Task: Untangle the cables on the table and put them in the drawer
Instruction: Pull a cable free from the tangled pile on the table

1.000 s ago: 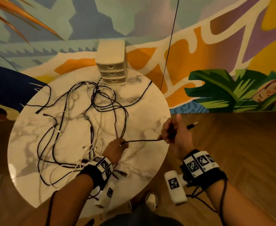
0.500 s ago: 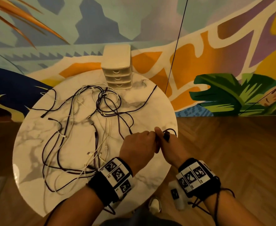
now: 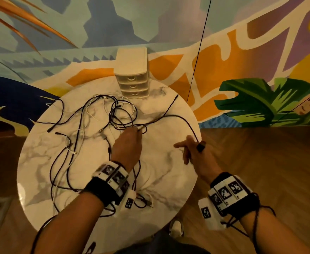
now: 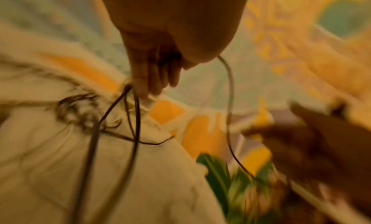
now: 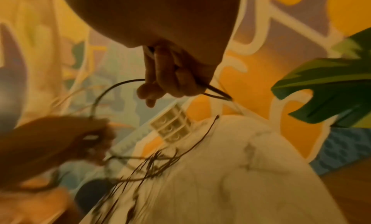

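1. Changed since half a second ago: hands were together at the counter edge; now spread apart, with a stretch of black cable pulled up in an arc between them.
2. Left hand moved forward to the near edge of the tangle, mid-counter.
3. Meaning: looks like one black cable being fed out of the knot hand over hand. Still early, rest of the cables still looped over each other on the counter.
4. Right hand: closed on the black cable near its plug end, at the right counter edge. Index finger pointing out, other fingers curled round the cable, per right wrist view.
5. Left hand: fingertips pinching a cable strand at the tangle; left wrist view shows fingers bunched with dark strands hanging off them. Blurry, so exact strand count unclear.
6. Drawer unit: at the far counter edge, all drawers shut. Nothing stowed that can be seen.
7. White cables still mixed into the black ones, left half of the counter.
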Demonstrator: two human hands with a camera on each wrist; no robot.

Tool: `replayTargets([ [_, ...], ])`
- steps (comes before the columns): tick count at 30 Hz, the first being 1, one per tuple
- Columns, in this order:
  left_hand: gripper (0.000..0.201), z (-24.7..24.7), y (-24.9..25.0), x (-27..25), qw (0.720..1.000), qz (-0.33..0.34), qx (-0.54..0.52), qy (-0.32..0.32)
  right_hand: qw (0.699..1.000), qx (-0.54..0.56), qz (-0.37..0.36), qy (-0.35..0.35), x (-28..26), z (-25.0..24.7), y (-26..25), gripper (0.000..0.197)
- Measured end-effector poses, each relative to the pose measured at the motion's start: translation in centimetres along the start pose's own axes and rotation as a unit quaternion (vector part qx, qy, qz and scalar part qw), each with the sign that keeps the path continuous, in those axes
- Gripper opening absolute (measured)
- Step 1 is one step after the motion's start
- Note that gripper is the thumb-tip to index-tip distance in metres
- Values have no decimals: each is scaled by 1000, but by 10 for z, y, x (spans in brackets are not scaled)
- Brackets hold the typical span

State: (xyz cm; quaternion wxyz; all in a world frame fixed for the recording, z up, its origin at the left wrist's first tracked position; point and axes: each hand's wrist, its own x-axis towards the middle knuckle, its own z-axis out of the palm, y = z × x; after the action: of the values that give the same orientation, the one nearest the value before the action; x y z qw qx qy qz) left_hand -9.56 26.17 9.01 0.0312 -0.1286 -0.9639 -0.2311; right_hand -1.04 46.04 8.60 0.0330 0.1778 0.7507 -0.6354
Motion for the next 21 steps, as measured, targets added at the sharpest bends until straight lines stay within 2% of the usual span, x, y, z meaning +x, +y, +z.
replayTargets([
  [2,24,0,32,-26,978,104,157,-86,997,-38,23,-71,-3,19,4,67],
  [4,22,9,46,-43,958,139,203,-149,994,-31,29,-103,1,29,6,70],
  [7,22,25,39,-55,968,103,150,-174,994,47,30,-96,6,28,6,51],
  [10,23,40,0,-47,965,-15,87,-248,994,108,-1,-12,6,17,14,52],
  [11,23,41,-12,-42,968,-35,77,-238,990,141,-6,23,6,10,15,53],
  [12,20,39,-19,-37,977,-35,66,-200,983,173,-13,52,6,3,16,55],
  [13,14,35,-19,-34,988,-8,58,-142,978,199,-18,64,5,-4,16,56],
  [15,5,27,-10,-33,991,73,93,-67,977,209,-24,37,-1,-5,14,59],
  [16,11,24,-2,-35,985,110,119,-52,980,197,-19,6,-4,-1,14,58],
  [19,12,32,10,-56,959,181,191,-101,988,119,28,-91,-6,23,23,49],
  [21,8,41,9,-71,950,159,220,-157,988,107,49,-97,2,31,28,48],
])
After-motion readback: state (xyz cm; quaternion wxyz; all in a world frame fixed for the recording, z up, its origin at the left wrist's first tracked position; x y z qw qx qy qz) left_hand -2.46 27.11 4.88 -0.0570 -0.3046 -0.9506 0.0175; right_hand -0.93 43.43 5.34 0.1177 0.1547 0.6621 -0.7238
